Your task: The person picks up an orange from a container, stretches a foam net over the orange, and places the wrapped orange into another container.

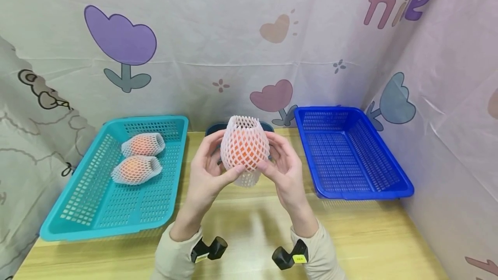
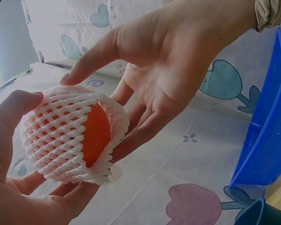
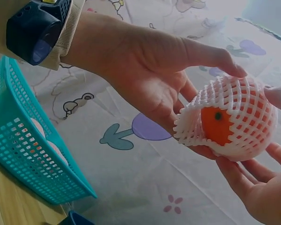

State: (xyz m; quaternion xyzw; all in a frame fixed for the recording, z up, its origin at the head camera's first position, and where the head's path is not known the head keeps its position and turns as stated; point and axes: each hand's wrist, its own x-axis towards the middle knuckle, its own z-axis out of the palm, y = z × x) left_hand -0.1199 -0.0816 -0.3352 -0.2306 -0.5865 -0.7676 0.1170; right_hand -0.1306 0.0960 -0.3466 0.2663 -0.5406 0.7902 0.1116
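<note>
An orange [image 3: 210, 129] in a white foam net sleeve [image 1: 245, 141] is held up in front of me between both hands. My left hand [image 1: 208, 167] grips its left side, the thumb on the near face and the fingers round behind. Mirroring it, my right hand [image 1: 288, 167] holds the right side. The sleeve's mesh stretches round the fruit, with both ends hanging loose past it. Through one end the bare orange skin shows in the left wrist view; in the right wrist view the green stem spot is visible.
To the left, a teal basket [image 1: 113, 230] contains two fruits [image 1: 136, 170] in foam nets. A blue basket [image 1: 354, 159] stands at the right. Behind the hands is a dark blue container [image 1: 213, 128], partly hidden. A printed curtain [image 1: 218, 33] hangs behind the wooden table [image 1: 241, 245].
</note>
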